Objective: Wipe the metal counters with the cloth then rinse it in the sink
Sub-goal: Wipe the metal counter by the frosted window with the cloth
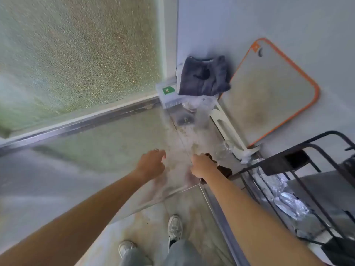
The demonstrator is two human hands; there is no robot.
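cloth [221, 166]: dark brown, bunched under right hand [202, 166] at counter [115, 143] right edge | right hand: fingers curled over it | left hand [151, 163]: loosely curled, holding nothing | handling (judged): soft, limp, light, likely damp; take by a gathered fistful mid-cloth

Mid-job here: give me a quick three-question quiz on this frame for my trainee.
1. True or false: the right hand grips a dark brown cloth on the metal counter.
2. Which thing leans against the wall at the right? A) orange-rimmed cutting board B) frying pan C) broom
3. Fill in: the folded dark grey cloth sits in the corner on a clear ____ with a green label.

Key: 1 true. 2 A. 3 container.
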